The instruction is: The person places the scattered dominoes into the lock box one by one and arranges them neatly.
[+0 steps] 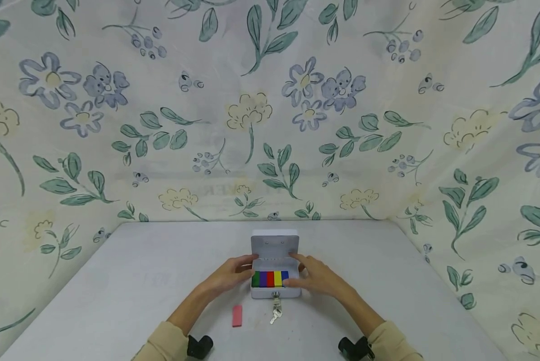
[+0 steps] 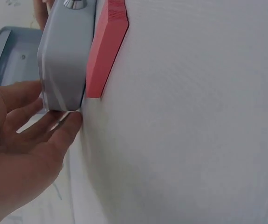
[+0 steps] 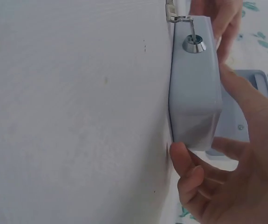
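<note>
A small grey metal cash box (image 1: pixel 260 293) stands on the table with its lid (image 1: pixel 275 245) raised at the back. Inside lies a row of coloured blocks (image 1: pixel 270 279): green, purple, red, yellow and blue. My left hand (image 1: pixel 226 274) holds the box's left end, its thumb by the rim and fingers along the side. At the opposite end, my right hand (image 1: pixel 319 276) holds the box, its thumb over the rim beside the blue block and its other fingers along the side. A key is in the front lock (image 3: pixel 194 44), with more keys (image 1: pixel 276 315) hanging from it.
A pink-red block (image 1: pixel 237 316) lies on the white table (image 1: pixel 161 281), in front of the box and to its left. Floral fabric (image 1: pixel 251 125) rises behind the table and along both sides. A dark camera mount (image 1: pixel 200 346) sits on each wrist.
</note>
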The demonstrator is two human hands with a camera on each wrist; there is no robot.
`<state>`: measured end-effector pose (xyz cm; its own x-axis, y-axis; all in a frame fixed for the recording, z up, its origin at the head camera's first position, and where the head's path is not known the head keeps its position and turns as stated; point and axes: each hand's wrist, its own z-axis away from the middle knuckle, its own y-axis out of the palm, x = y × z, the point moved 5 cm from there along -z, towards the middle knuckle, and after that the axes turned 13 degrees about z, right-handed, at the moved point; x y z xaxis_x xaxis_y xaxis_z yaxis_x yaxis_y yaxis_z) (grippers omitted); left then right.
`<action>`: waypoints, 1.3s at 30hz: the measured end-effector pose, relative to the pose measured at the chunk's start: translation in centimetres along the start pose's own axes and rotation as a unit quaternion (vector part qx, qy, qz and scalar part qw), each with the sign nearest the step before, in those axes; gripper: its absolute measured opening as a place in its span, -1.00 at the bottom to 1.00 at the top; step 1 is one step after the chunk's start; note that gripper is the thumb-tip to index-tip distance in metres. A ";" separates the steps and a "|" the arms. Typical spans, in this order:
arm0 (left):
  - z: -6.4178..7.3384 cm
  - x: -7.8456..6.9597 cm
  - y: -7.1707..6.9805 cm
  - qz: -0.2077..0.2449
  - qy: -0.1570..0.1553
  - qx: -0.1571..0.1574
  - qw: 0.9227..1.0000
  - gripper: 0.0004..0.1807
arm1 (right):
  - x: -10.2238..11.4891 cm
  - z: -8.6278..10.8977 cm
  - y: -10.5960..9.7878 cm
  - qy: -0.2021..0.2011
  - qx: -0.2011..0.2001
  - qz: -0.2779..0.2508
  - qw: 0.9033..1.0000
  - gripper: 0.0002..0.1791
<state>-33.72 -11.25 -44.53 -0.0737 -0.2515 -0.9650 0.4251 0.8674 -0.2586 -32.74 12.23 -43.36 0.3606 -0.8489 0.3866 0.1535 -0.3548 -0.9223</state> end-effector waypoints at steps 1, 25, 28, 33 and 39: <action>0.0 -0.3 0.1 -0.016 0.009 0.002 1.000 -0.45 | 0.0 0.0 0.0 0.000 0.004 -0.001 1.000 -0.02; 2.9 -1.7 -0.1 -0.130 -0.007 -0.017 0.991 -0.12 | -0.3 -0.1 0.8 0.012 0.076 -0.087 0.993 0.07; 3.7 -1.9 -0.1 -0.139 -0.013 -0.007 0.990 -0.14 | -0.4 0.1 0.7 0.013 0.078 -0.095 0.992 0.05; 4.6 -1.8 -0.2 -0.161 -0.020 0.002 0.987 -0.20 | -0.6 0.2 0.7 0.020 0.080 -0.102 0.991 0.03; 5.0 -1.1 -0.3 -0.164 -0.054 0.003 0.985 -0.14 | -0.7 0.4 0.6 0.027 0.081 -0.102 0.991 0.03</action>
<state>-29.29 -13.41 -43.15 -0.1123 -0.5625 -0.8191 0.3993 0.7293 -0.5556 -32.54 12.73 -44.16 0.2572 -0.7868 0.5610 0.3652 -0.4583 -0.8103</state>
